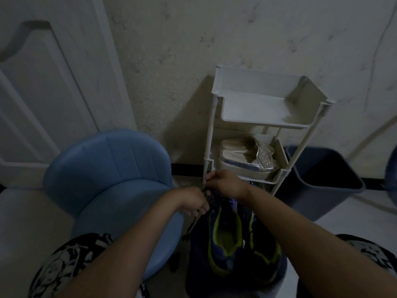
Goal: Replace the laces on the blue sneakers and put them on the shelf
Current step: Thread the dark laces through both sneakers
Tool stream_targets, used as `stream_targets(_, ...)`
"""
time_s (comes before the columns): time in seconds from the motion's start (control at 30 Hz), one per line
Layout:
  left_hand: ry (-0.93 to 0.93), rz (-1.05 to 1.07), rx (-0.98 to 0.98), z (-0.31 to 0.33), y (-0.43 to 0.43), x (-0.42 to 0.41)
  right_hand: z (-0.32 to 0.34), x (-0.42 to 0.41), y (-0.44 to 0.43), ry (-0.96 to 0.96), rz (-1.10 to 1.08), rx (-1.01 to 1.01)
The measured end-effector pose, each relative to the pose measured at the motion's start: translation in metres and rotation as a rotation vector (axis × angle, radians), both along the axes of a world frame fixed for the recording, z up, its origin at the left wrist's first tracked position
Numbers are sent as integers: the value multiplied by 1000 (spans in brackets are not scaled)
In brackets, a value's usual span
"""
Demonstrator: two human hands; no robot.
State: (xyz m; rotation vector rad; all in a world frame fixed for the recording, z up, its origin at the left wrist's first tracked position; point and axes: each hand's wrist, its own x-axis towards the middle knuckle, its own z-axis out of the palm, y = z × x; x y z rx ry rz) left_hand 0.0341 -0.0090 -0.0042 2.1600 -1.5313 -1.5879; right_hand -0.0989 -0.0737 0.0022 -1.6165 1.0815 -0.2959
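Two blue sneakers with yellow-green lining [227,239] sit between my knees, toes pointing away from me. My left hand [194,203] pinches a dark lace [191,225] whose loose end dangles down the left side of the left sneaker. My right hand [225,182] pinches the lace higher up, above the front of the sneaker. The white shelf rack [217,134] stands just beyond my hands against the wall; its top tier is bare.
A pair of silver shoes [247,157] fills the rack's middle tier. A blue padded chair [111,179] stands at my left. A dark bin [322,179] sits right of the rack. A white door [49,82] is at the far left.
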Motion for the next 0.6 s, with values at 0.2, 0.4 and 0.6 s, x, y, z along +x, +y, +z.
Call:
stream_targets(0.2, 484, 453, -368, 31, -9, -14, 36, -10, 4, -278, -200, 67)
stream_targets(0.4, 1026, 712, -460, 49, -19, -16, 37, -28, 3, -206, -232, 27)
stream_targets(0.6, 884, 778, -602, 76, -23, -14, 49, -41, 10, -27, -192, -59)
